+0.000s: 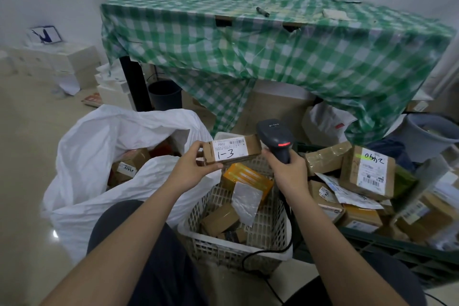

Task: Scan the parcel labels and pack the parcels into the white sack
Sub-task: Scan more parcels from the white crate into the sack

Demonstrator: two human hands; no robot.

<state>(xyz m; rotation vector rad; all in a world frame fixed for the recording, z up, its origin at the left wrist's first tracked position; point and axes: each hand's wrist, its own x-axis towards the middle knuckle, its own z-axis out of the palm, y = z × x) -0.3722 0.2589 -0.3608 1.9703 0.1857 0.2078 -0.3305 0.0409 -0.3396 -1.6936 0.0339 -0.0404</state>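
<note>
Your left hand (192,169) holds a small brown parcel (232,149) up in the air, over the white basket (270,226). Your fingers (193,148) are curled round its left end, with your thumb under its bottom edge. The white label (229,148) on it says "1-3" and faces you. Your right hand (289,171) is wrapped tight round the handle of the dark scanner (275,139), and a red light glows on its head. The scanner head sits right beside the right end of the parcel, very close.

Here is what could go wrong. The scanner looks like it points past the parcel's end, not at the bar code at the top of the label. If so, it may not read, and you could pack a parcel that was never scanned. Turn the label toward the scanner, or pull the scanner back a bit.

You only hold the parcel by one end. If your grip slips, it will fall into the white basket with the other parcels, and you may mix it up with ones not done yet.

The white sack (119,156) is on the floor to your left, and its mouth is partly folded in. A few parcels are in it. If you toss the parcel, it could hit the floppy edge and slide out onto the floor. Put it in low and slow.

The scanner's black cord (263,253) hangs down over the basket's rim. It could catch there and tug your hand.
</note>
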